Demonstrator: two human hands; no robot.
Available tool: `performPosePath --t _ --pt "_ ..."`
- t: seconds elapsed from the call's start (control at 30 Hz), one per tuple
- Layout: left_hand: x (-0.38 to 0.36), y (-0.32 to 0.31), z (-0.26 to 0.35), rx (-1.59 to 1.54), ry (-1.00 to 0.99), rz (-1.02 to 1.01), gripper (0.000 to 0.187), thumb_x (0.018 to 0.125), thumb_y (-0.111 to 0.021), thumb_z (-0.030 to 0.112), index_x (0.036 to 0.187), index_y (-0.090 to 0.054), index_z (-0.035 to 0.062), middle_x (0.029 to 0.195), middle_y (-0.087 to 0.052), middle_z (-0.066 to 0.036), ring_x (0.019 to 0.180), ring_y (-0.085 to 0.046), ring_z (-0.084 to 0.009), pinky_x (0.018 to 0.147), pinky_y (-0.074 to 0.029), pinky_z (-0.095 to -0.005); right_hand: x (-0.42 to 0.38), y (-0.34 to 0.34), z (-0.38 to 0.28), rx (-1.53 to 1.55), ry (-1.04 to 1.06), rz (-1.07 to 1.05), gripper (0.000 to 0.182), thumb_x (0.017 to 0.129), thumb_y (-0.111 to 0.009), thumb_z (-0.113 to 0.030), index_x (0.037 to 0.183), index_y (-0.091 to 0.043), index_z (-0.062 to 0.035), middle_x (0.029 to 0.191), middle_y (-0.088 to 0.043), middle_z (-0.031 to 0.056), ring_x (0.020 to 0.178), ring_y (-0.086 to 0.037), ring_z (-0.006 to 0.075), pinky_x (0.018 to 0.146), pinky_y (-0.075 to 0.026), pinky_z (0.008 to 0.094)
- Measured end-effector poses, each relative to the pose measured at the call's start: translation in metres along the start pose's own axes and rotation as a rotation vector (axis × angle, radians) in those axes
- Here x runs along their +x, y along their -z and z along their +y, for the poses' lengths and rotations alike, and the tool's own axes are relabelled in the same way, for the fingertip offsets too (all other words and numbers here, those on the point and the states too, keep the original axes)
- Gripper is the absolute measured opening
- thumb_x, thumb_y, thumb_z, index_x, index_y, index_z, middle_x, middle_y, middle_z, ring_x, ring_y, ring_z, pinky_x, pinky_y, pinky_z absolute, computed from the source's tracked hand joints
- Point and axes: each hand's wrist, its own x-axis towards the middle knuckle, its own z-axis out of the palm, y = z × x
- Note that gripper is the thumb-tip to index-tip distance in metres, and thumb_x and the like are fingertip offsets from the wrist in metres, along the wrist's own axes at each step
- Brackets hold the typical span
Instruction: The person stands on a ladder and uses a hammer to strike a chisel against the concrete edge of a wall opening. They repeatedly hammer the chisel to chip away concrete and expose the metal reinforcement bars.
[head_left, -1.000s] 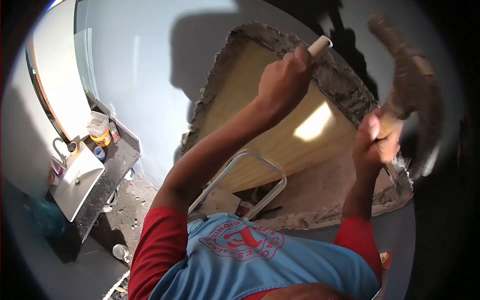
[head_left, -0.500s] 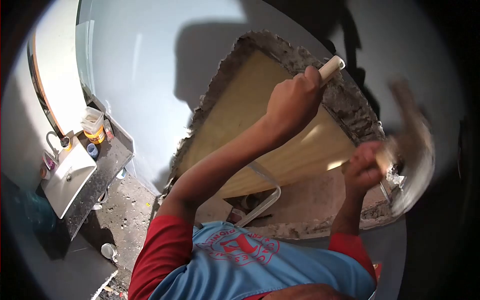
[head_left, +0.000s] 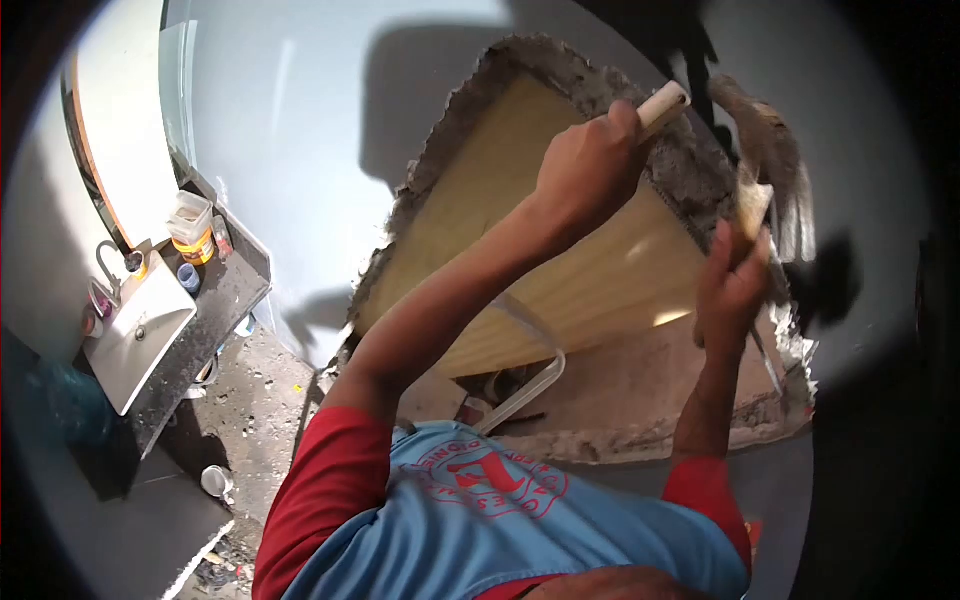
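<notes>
My left hand is closed round a pale handle with a hole near its end. The rest of that tool is hidden by the hand. My right hand, lower and to the right, grips a tool by its tan wooden handle. Its broad, curved brown-and-grey head is too smeared by motion to name. Both hands are in front of a rough-edged wall opening, where a yellowish wooden panel shows inside. A bent pale tube crosses the opening's lower part.
Broken plaster lines the opening. At left, a white sink sits in a dark counter bearing an orange-and-white tub and a blue cup. Rubble and a white container lie on the floor.
My right hand has risen with its tool, whose head has swung up and to the left. My left hand has moved slightly up, still round its handle.
</notes>
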Motion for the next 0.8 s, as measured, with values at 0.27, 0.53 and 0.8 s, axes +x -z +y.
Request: performPosePath --t 0.27,0.53,0.8 --pt "0.004 0.002 -0.004 -0.024 -0.016 -0.001 0.03 0.092 -0.061 0.023 0.085 -0.046 -0.002 0.063 -0.06 -0.025 0.059 -0.061 -0.0456 0.05 -0.047 -0.0523 -0.003 0.003 -0.013 0.039 0.174 0.147 0.032 0.101 -0.048 -0.027 0.083 -0.055 -0.0007 0.071 -0.055 0.0094 0.061 -0.056 0.0198 0.058 -0.045 0.0319" --pt "0.008 0.002 -0.006 0.003 -0.034 0.008 0.031 0.093 -0.06 0.024 0.085 -0.046 -0.0021 0.062 -0.059 -0.025 0.058 -0.061 -0.0461 0.05 -0.047 -0.0533 0.004 0.043 -0.033 0.431 0.102 0.186 0.041 0.1 -0.045 -0.03 0.072 -0.055 -0.0019 0.063 -0.056 0.0098 0.054 -0.055 0.0182 0.052 -0.044 0.0288" --pt "0.005 0.006 -0.001 0.026 0.005 -0.033 0.03 0.091 -0.062 0.024 0.089 -0.046 -0.0018 0.066 -0.061 -0.026 0.062 -0.062 -0.0456 0.054 -0.049 -0.0536 0.0 0.021 -0.02 0.133 0.107 0.232 0.03 0.1 -0.049 -0.025 0.084 -0.054 -0.0004 0.071 -0.058 0.0106 0.055 -0.055 0.0136 0.05 -0.046 0.0278"
